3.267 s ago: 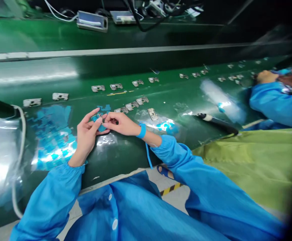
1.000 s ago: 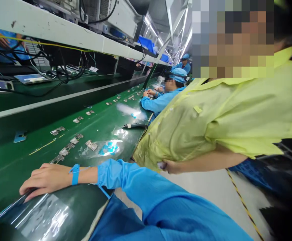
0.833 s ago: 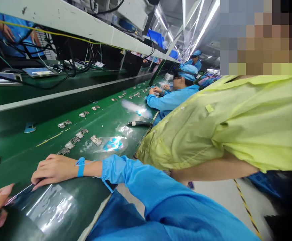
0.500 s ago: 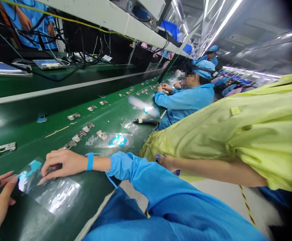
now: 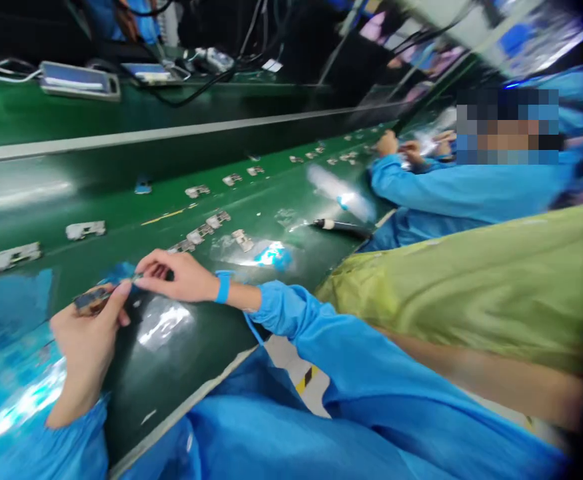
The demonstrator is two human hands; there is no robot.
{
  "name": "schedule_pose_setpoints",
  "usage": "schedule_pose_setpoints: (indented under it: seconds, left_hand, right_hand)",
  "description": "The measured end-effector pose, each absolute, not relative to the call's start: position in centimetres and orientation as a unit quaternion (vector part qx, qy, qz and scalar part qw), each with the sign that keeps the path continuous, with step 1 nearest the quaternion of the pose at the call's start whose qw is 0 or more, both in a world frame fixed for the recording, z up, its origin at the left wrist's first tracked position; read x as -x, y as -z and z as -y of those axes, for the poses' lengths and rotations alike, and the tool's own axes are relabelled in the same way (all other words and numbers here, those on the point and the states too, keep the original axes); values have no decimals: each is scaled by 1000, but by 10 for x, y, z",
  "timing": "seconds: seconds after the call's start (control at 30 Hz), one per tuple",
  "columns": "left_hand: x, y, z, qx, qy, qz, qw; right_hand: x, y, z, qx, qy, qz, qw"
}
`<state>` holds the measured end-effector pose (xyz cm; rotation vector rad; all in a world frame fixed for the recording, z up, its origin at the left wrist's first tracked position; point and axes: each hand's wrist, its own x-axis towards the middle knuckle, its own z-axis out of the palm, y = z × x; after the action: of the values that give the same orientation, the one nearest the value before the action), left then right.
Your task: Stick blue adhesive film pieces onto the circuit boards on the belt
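My left hand (image 5: pixel 84 350) is closed around a small circuit board (image 5: pixel 90 301) with a dark face, held up over the green bench mat (image 5: pixel 211 287). Fingertips of my right hand (image 5: pixel 184 275) are pinched together and meet the left fingertips at the board's right end. Whatever tiny thing lies between them is too blurred to name. A blue strap circles the right wrist. Behind the fingers lies a bit of blue film (image 5: pixel 120 272). Below the right hand is a shiny clear plastic sheet (image 5: pixel 166 325). Shiny blue film (image 5: pixel 6 360) spreads beside my left hand.
Several silvery circuit boards (image 5: pixel 85 230) lie in rows along the bench. A dark pen-like tool (image 5: pixel 341 228) rests by the bench edge, near clear plastic with blue pieces (image 5: pixel 274 255). A person in yellow (image 5: pixel 461 287) stands close at right; a co-worker in blue (image 5: pixel 451 190) sits beyond.
My hands have come together at the board; the right one has left the clear plastic sheet. The left hand has risen into fuller view. The camera view has shifted.
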<state>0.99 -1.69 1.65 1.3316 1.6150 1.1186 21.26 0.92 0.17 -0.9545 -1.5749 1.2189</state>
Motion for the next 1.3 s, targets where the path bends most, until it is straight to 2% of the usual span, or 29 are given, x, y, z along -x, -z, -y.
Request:
schedule_pose_setpoints:
  seconds: [0.17,0.37,0.47,0.57,0.83,1.17,1.3]
  left_hand:
    - [-13,-13,12,-488,-447,-607,441]
    - [-15,-13,14,-495,-452,-575,469]
    - [-13,-17,10,-454,-474,-525,542]
    - [-9,-18,6,-413,-490,-480,599]
    - [-6,-12,8,-492,-466,-459,574]
    - [-11,-13,13,-432,-462,-432,642]
    - [-12,-17,14,-420,-452,-429,660]
  right_hand:
    - [-221,-4,-8,385,-380,712,448]
    - [-226,-2,-10,385,-342,732,446]
    - [-231,-6,-13,408,-317,713,474]
    - [-235,-11,-16,443,-353,659,494]
    - [-233,-16,-11,417,-431,652,464]
    - [-229,-15,-4,363,-571,603,421]
    - [-229,-14,-1,373,-572,612,398]
